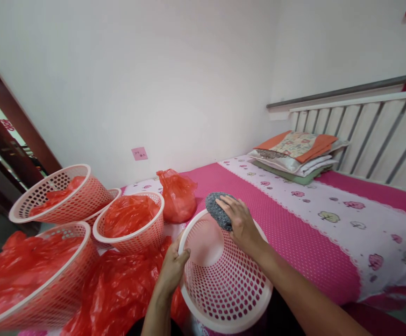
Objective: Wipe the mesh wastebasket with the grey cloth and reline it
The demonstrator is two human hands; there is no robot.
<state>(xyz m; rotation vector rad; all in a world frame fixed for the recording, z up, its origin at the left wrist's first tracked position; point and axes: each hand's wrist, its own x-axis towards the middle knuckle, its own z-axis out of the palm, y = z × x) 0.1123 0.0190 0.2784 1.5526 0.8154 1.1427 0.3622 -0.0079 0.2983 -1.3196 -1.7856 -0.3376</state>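
A pale pink perforated plastic basket (229, 280) is tilted in front of me, its open top facing up toward me. My left hand (175, 263) grips its left rim, thumb over the edge. At the far side of the rim, my right hand (237, 218) holds a grey, speckled, oval pad (218, 210), fuzzy-looking, with the fingers laid over its top. I cannot make out exactly what kind of pad it is. The inside of the basket shows only its lattice wall and solid base.
Left of me stand several pink baskets (129, 239) with red plastic bags (131, 217) in them. A tied red bag (178, 196) sits by the wall, and loose red plastic (122, 284) lies nearer. Folded bedding (295, 154) rests on the bed (269, 228) beside a white headboard (374, 140).
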